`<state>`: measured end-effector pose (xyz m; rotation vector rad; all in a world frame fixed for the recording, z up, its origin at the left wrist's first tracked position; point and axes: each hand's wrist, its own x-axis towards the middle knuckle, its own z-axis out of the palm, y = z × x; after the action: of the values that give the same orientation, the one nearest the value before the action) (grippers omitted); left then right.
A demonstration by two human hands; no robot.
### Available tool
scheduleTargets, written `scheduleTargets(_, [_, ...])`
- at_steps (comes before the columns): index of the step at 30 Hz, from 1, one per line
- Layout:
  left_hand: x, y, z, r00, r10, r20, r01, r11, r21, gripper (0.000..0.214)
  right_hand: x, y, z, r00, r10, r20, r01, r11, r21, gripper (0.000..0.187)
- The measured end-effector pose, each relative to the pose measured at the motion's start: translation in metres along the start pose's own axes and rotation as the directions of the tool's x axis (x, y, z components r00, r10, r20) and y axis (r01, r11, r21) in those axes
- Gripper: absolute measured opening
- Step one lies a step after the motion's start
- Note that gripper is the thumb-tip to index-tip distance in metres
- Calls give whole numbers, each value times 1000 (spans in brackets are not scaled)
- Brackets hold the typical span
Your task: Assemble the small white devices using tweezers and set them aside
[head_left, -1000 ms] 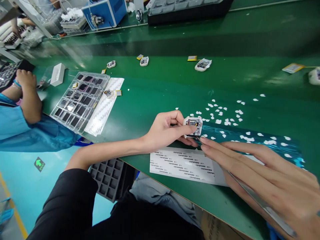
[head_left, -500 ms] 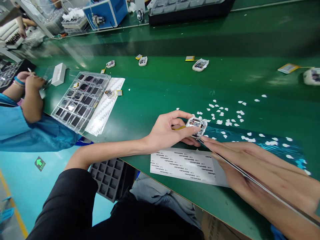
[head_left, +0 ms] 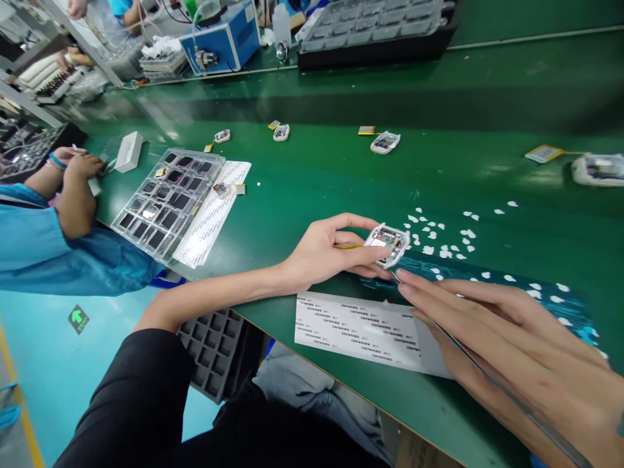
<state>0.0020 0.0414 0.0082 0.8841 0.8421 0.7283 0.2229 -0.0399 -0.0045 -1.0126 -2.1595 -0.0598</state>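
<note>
My left hand (head_left: 324, 253) pinches a small white device casing (head_left: 388, 242) with an open circuit board, held tilted just above the green table (head_left: 312, 175). A thin yellow part (head_left: 347, 246) sticks out beside my thumb. My right hand (head_left: 507, 344) is closed on a pair of metal tweezers (head_left: 492, 377), whose tip reaches the casing's lower edge. Below both hands lies a white label sheet (head_left: 355, 328) with rows of printed stickers. A shiny teal backing sheet (head_left: 511, 286) lies under the right hand, with several white peeled scraps (head_left: 441, 234) scattered around it.
A clear tray of dark screens (head_left: 166, 198) and another label sheet (head_left: 212, 211) lie at left. A co-worker in a blue sleeve (head_left: 43, 240) works beside it. Several more casings (head_left: 385, 142) with yellow batteries sit farther back. A blue machine (head_left: 221, 42) stands behind. A black compartment tray (head_left: 214, 354) sits under the table edge.
The casing has tilted and moved slightly right in my left hand. My right hand with the tweezers has stayed at its lower edge. The view has shifted a little downward.
</note>
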Motion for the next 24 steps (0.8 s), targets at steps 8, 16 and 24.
scheduleTargets(8, [63, 15, -65, 900, 314, -303, -225, 929, 295, 58, -6, 3, 1, 983, -181, -1, 181, 981, -73, 48])
scheduleTargets(16, [122, 74, -146, 649, 699, -301, 142, 277, 950, 44, -8, 1, -3, 977, -213, -8, 212, 975, -71, 55])
scheduleTargets(24, [141, 92, -168, 681, 674, -287, 365, 27, 930, 35, 3, -3, -13, 981, -193, 9, 193, 978, -81, 65])
